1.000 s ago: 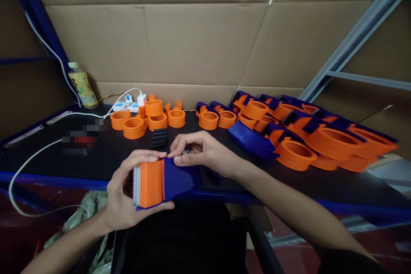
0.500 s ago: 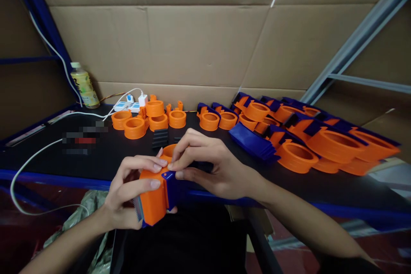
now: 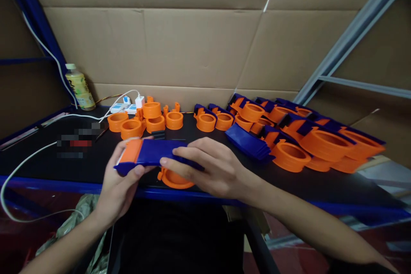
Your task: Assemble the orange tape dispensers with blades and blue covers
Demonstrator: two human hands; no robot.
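Note:
Both hands hold one orange and blue tape dispenser (image 3: 156, 152) over the front edge of the black table. Its long blue cover faces up, the toothed metal cutter points left, and the orange ring shows below. Around the cutter end, my left hand (image 3: 119, 188) is closed, its thumb along the near side. My right hand (image 3: 215, 169) is closed on the blue cover's right end, fingers lying over its top. Small black ribbed pieces (image 3: 158, 134) lie just behind the dispenser, partly hidden by it.
Several orange rings (image 3: 131, 128) stand at the back left. To the right are stacked blue covers (image 3: 247, 142) and a pile of tape dispensers (image 3: 330, 143). A bottle (image 3: 80, 87), a power strip (image 3: 119, 108) and white cables occupy the left side. Cardboard (image 3: 192, 47) walls the back.
The dispenser has been turned over, so its blue cover now faces up and its ring faces down. My right fingers have moved from pinching near the ring to lying on the cover.

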